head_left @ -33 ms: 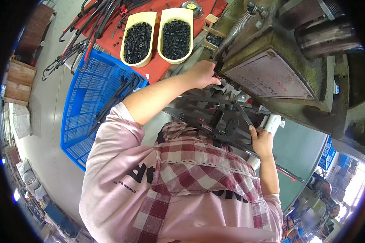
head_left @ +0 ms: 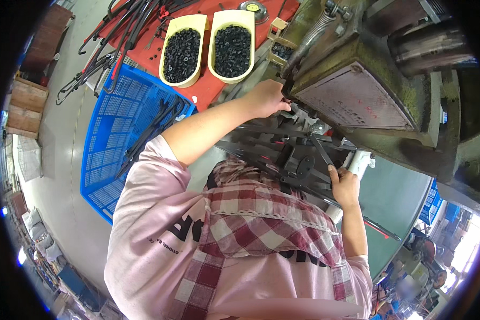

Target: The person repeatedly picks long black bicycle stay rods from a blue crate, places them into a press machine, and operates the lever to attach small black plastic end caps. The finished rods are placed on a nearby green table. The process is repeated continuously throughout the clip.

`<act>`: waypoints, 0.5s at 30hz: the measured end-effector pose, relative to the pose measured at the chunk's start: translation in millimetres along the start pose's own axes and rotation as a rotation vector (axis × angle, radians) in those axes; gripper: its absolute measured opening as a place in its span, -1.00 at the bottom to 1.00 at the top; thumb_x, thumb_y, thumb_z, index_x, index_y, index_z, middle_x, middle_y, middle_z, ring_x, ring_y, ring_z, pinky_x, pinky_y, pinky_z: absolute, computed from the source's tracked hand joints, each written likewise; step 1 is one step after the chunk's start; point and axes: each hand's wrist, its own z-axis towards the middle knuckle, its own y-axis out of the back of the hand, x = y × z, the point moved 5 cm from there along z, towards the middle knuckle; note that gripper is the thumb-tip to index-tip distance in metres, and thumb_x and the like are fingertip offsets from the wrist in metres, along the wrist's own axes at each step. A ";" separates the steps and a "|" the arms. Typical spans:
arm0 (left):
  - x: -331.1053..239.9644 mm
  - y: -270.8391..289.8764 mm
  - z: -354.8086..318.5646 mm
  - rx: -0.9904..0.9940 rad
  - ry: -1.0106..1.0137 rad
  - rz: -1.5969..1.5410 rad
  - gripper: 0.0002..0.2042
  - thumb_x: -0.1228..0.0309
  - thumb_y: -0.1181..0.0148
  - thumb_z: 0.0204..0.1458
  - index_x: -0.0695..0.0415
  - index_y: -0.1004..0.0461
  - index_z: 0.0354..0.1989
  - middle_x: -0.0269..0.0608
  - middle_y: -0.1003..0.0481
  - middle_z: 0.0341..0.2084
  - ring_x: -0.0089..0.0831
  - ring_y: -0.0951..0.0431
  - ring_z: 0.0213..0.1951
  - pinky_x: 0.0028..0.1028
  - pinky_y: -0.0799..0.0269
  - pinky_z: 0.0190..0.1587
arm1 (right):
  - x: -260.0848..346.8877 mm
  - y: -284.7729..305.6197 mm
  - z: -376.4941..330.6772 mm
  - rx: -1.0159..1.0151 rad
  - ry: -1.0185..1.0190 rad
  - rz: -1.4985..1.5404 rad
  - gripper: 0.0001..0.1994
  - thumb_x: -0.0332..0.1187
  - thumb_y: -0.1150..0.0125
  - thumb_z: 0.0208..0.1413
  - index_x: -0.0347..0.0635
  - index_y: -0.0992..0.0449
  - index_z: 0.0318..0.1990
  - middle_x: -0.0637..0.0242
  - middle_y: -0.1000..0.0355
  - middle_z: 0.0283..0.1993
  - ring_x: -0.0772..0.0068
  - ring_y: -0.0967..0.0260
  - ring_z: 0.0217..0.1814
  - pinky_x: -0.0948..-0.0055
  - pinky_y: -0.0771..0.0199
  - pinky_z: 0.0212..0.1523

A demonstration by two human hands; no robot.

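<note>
My left hand [head_left: 269, 98] reaches under the front of the green metal press [head_left: 325, 80], its fingers closed in a pinch. What they hold is hidden by the press edge. In front of my apron lies a black metal frame [head_left: 285, 160] of flat bars with a round plate [head_left: 305, 166]. My right hand [head_left: 345, 188] is closed round the frame's right side, thumb against a flat bar [head_left: 321, 150]. Part of the frame is hidden under the press and behind the apron.
Two cream bins [head_left: 184, 80] of small black rings stand on a red surface [head_left: 210, 96]. Left of my arm is a blue basket [head_left: 98, 160] with black bars. More black frames [head_left: 114, 42] lie behind it. A green table [head_left: 397, 197] extends to the right.
</note>
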 end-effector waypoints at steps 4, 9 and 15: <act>7.4 -9.4 -33.2 0.125 0.016 0.277 -0.65 0.11 -0.21 0.09 0.21 -0.53 -0.22 0.05 -0.50 -0.30 0.05 -0.51 -0.13 -0.11 -0.43 -0.08 | -0.7 -2.0 0.7 0.011 0.011 -0.008 -0.50 0.04 -0.17 0.18 -0.27 -0.54 -0.55 -0.06 -0.40 -0.63 -0.17 -0.41 -0.50 0.05 -0.38 -0.40; 22.9 5.7 -106.0 0.645 0.325 0.169 -0.55 -0.01 -0.13 0.15 0.22 -0.46 -0.18 0.19 -0.53 -0.35 0.15 -0.53 -0.22 -0.06 -0.41 -0.16 | -6.8 1.4 -6.1 -0.021 0.017 0.001 -0.52 0.03 -0.18 0.16 -0.24 -0.51 -0.57 -0.05 -0.41 -0.64 -0.18 -0.43 -0.49 0.02 -0.39 -0.40; -14.4 29.5 -63.4 0.568 0.174 0.448 -0.44 -0.15 -0.14 0.05 0.24 -0.49 -0.37 0.08 -0.54 -0.49 0.09 -0.56 -0.29 -0.06 -0.44 -0.23 | -24.2 22.0 -23.3 -0.086 -0.047 0.039 -0.48 0.02 -0.18 0.17 -0.31 -0.46 -0.58 -0.13 -0.35 -0.63 -0.24 -0.38 -0.49 0.01 -0.35 -0.43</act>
